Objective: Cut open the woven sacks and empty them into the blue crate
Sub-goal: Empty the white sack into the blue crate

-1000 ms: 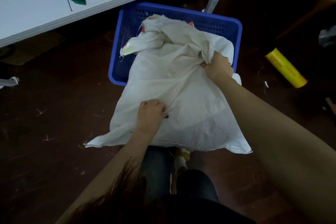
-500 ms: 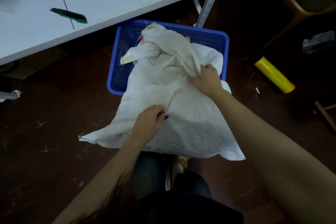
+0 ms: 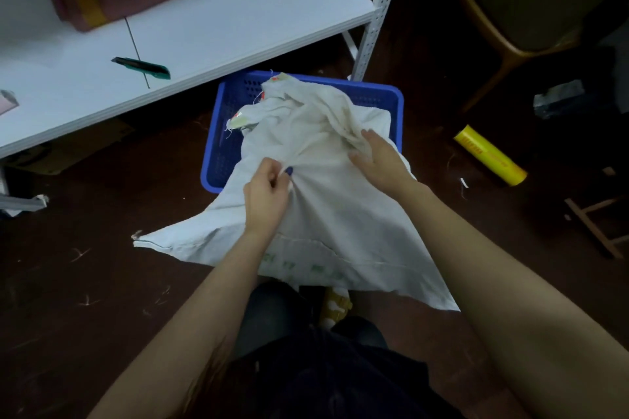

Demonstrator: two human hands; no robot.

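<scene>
White woven sack (image 3: 326,201) was draped over the near rim of the blue crate (image 3: 212,146) at the centre of the frame. Its long axis ran from the stitched end at lower centre up to the crumpled, cut end lying inside the crate. A bunch of cloth was pinched tight in the left hand (image 3: 267,196) at mid-sack. The right hand (image 3: 377,160) was laid against a raised fold higher and to the right; whether that fold was actually gripped between thumb and fingers could not be told. From both grips the mouth lay upward in the frame and the stitched end downward. The left hand was judged nearer the stitched end and the right nearer the crate, so any lift to tip out the contents would be taken from the lower end. Nothing of the contents could be seen

One sack, one crate and two hands were counted. One green utility knife (image 3: 141,67) lay on the white table (image 3: 255,10) at upper left, and one yellow roll (image 3: 490,155) lay on the floor at right
</scene>
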